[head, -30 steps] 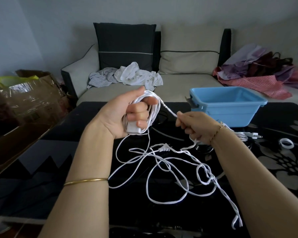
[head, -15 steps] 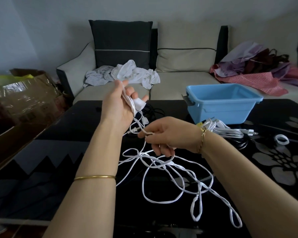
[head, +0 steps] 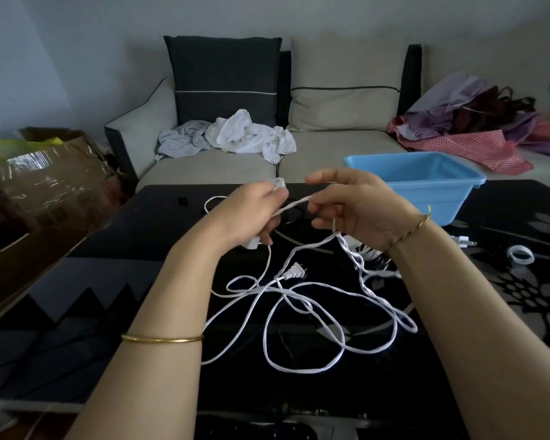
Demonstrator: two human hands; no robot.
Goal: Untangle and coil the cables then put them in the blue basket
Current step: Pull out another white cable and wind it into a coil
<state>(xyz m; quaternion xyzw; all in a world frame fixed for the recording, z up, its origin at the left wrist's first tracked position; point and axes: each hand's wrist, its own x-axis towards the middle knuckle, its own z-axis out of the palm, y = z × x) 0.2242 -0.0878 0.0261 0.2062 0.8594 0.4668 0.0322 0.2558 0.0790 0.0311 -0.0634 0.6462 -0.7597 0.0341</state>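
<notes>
Both hands held up, left hand (head: 251, 214) gripping white cable (head: 293, 272), right hand (head: 362, 211) pinching it

Nothing I can read from here. Dark marks that may be print sit on the side of the cardboard box (head: 50, 214) off to my left, too blurred to make out. The blue basket (head: 426, 192) shows me a plain wall, and the plug (head: 294, 272) on the white cable (head: 302, 360) is too small to tell any marking.
</notes>
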